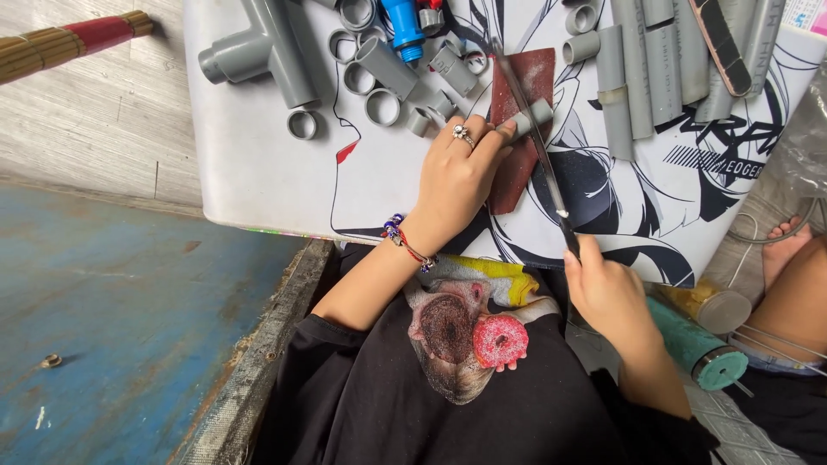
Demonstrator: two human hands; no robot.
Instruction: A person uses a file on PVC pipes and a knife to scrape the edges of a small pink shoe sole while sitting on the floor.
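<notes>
Blue-painted floor (112,319), worn and scuffed, lies left of the white work board (258,164); pale wood planks (77,129) above it, with a red-and-tan bundle of sticks (60,43) at the far corner. The board rests across the seated person's lap, printed with a black line drawing.

On the board, left part: grey T-fitting (263,52), then loose grey rings (379,108) and short couplings scattered beside it, plus a blue fitting (403,30) near the top edge. Right of those: dark red sandpaper sheet (521,120) lying flat. Further right: row of grey pipe lengths (642,69) side by side, a black-and-tan sanding file (719,43) laid over them.

Left hand (457,176): palm down on the sandpaper, fingers closed around a short grey pipe piece (530,116), pinning it against the sheet. Ring on one finger, beaded bracelets at the wrist.

Right hand (607,293): just off the board's near edge, fist closed tight round the handle of a thin saw blade (534,129). Blade runs diagonally up across the board and crosses the pipe piece right at the left fingertips.

Right of the board: teal cylinder (702,349) and yellowish one (711,306) on the floor, wire loops (775,232), another person's bare foot (788,245).
</notes>
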